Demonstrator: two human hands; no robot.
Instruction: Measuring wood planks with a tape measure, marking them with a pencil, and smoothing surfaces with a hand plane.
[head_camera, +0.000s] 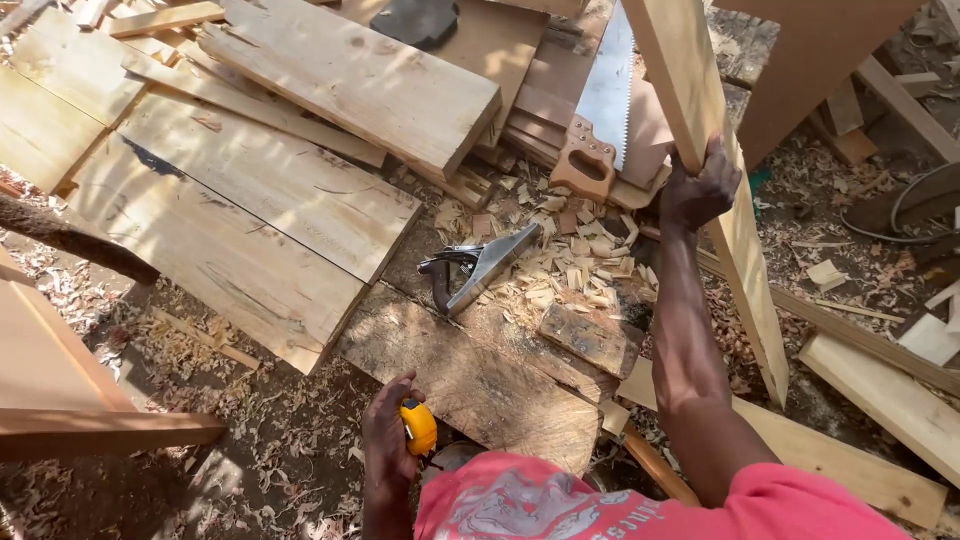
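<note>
so nearest the camera, the left hand (385, 440) is wrapped around a yellow tape measure (418, 427), grip closed on it, held low by the person's red shirt (560, 505) and just off the near edge of the rough old table (480, 385). no tape is pulled out as far as can be seen, so by the look of it no measuring is going on right now.

a bit further out, the right hand (700, 190) has its grip clamped on a long pale plank (715, 190), which stands tilted on edge to the right of the table, its low end down among the offcuts. it's lifted, not laid flat, so it looks like it's only being picked or positioned at this point, no marks or cuts showing on it.

mid table, a metal hand plane (480, 265) lies on its side with a heap of wood shavings (570, 275) just beside it, so some planing seems done already. beyond that a handsaw (605, 110) rests on stacked boards, untouched. to the left, wide boards (250, 200) lie overlapping, and the ground is littered with shavings.
</note>
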